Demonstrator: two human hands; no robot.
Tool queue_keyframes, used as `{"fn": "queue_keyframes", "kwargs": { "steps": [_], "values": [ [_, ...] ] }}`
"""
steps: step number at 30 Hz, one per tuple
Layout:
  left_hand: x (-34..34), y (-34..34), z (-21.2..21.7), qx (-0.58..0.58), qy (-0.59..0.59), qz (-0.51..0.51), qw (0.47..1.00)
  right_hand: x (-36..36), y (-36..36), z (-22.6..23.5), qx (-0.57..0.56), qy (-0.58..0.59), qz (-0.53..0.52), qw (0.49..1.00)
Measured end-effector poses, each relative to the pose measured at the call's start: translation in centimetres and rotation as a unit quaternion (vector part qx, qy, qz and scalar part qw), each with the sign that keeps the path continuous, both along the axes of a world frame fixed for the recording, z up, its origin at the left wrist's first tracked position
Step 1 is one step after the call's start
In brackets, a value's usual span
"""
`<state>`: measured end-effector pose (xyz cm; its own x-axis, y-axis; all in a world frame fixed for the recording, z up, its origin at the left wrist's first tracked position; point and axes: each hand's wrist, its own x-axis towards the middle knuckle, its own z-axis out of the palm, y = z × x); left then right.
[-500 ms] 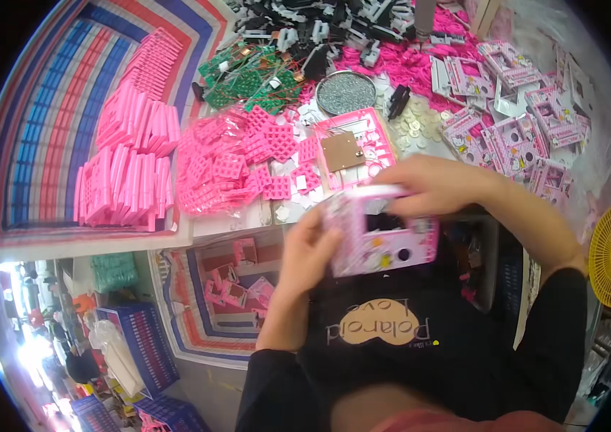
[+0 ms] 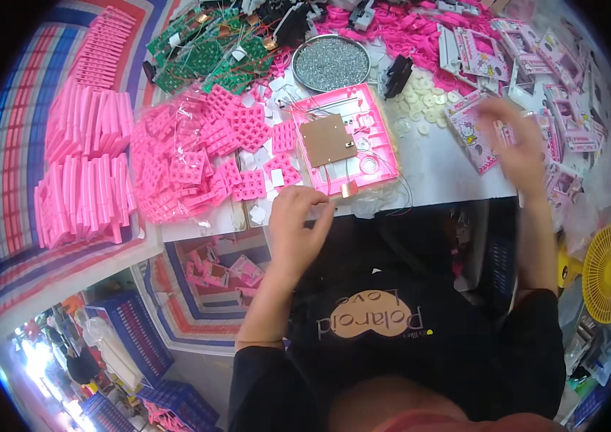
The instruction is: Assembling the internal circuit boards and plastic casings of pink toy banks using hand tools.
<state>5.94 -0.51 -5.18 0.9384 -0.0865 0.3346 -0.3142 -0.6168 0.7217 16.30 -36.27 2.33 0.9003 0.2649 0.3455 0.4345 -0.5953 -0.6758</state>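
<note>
Looks part-way along, judging by the pink case [image 2: 390,144] near the middle of the frame: lying with its inside facing up on the bench [image 2: 456,180], brown board [image 2: 328,140] already set within, thin wires [image 2: 410,191] spilling past the lower right corner. Whether fastened down, too small to tell. Apparently left undone: wires untucked, inside uncovered.

Left hand [image 2: 295,227] just beside the lower left corner of the case; fingers curled, narrow gap to the thumb, nothing visible in the grasp, contact with the case unclear. Right hand [image 2: 516,144] at the right of the frame, over or against the printed panels [image 2: 469,133]; fingers badly blurred, impossible to say whether gripping.

Counted: one pink case, one brown board, one round dish [image 2: 331,63] of small metal pieces, one loose black part [image 2: 398,76] beside the dish, one yellow round grille [image 2: 609,272] at far right. At left, two bunched stacks and one slanting row of pink frames [image 2: 82,201]. At least six printed panels, overlapping, exact number hidden. Too heaped to count: green circuit boards [image 2: 205,61], pink keypads [image 2: 183,167], cream discs [image 2: 428,101].
</note>
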Motion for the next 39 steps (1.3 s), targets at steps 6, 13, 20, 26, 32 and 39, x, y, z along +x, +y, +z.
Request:
{"fn": "queue_keyframes", "kwargs": {
  "steps": [6,13,20,26,32,39],
  "values": [
    [0.2,-0.6,0.1,0.050,0.027,0.037,0.998,-0.6,12.5,-4.0,-0.036,-0.025,0.247,0.968],
    [-1.3,-0.7,-2.3,0.026,0.129,0.111,0.985,1.9,15.5,-5.2,-0.139,0.075,0.450,0.879],
    [2.2,3.1,1.4,0.059,0.110,0.212,0.969,3.4,14.7,-5.6,-0.066,0.067,0.373,0.923],
    [4.5,0.5,2.0,0.071,-0.037,0.086,0.993,3.5,15.8,-5.4,0.135,0.293,0.232,0.918],
    [6.1,-0.5,0.6,0.039,0.019,0.026,0.999,3.7,16.1,-5.3,0.231,0.427,0.187,0.854],
    [6.6,-0.5,0.6,0.005,0.032,-0.008,0.999,3.8,16.0,-5.1,0.239,0.461,0.186,0.834]
  ]
}}
